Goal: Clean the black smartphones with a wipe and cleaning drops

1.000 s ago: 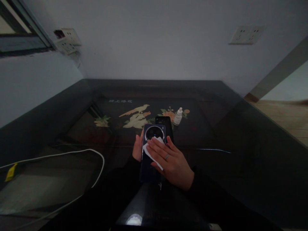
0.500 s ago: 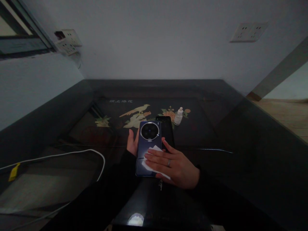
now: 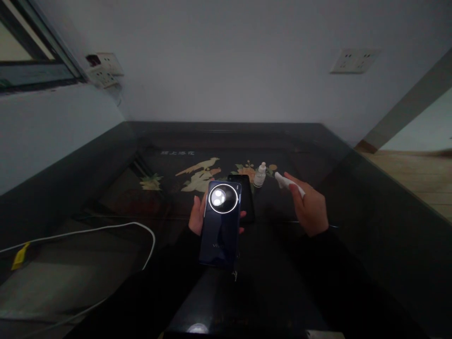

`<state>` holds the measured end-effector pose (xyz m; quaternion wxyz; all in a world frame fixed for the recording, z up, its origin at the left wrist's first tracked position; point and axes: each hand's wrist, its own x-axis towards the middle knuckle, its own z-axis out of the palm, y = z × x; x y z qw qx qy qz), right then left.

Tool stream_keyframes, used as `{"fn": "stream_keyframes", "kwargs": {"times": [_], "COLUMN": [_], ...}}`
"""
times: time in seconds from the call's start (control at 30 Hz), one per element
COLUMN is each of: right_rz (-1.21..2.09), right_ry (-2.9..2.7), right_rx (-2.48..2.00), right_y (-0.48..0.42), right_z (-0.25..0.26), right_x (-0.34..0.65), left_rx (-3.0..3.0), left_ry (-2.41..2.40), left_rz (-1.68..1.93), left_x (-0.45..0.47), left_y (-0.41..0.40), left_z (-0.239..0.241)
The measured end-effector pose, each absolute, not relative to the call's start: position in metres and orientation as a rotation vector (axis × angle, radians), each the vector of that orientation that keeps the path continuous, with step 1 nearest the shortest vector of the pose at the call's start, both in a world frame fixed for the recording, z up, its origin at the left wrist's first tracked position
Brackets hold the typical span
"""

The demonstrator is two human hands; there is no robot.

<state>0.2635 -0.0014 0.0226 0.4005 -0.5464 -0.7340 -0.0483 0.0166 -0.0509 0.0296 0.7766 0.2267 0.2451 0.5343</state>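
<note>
Phone held up over a dark inlaid table: the left hand grips a dark blue phone from behind, back panel facing up, its round camera ring catching the light at the far end. The phone's long axis runs away from the person, leaning slightly right. The right hand is off to the phone's right, well apart from it, fingers pinched on a white wipe whose tip points toward a small dropper bottle standing near. Only the left hand touches the phone. A black slab, perhaps a case, lies flat just behind the phone. A white cable loops at left.
</note>
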Motion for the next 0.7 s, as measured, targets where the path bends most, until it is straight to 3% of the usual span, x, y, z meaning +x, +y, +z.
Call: {"fn": "stream_keyframes", "kwargs": {"times": [0.37,0.7], "right_rz": [-0.358,-0.087], "right_ry": [-2.343,-2.571], "right_rx": [-1.271,-1.223], "right_y": [0.012,0.001], "right_z": [0.004,0.002], "right_x": [0.263,0.268], "left_rx": [0.392,0.400], "left_ry": [0.531,0.502], "left_rz": [1.073,1.067], "left_x": [0.018,0.015], "left_y": [-0.045,-0.043], "left_z": [0.019,0.015]}}
